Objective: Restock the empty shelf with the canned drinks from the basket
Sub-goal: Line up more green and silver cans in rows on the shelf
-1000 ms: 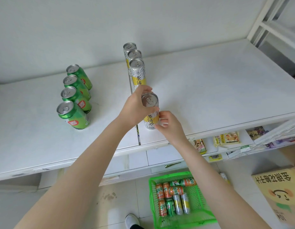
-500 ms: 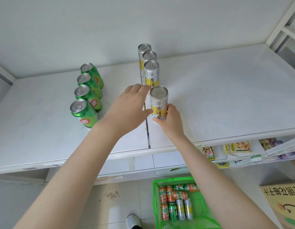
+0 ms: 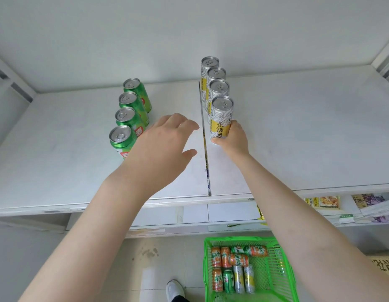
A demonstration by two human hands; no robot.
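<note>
Right hand (image 3: 232, 139) grips base of front silver-yellow can (image 3: 220, 119), upright on shelf (image 3: 309, 131), seating it in line behind divider (image 3: 204, 136); left hand (image 3: 165, 147) hovers, fingers relaxed, holding nothing; basket (image 3: 283, 258) on floor holds more cans.

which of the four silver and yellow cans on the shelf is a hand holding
The front silver and yellow can, nearest the edge of the shelf: the right hand grips its lower part. The three cans behind it stand untouched.
</note>
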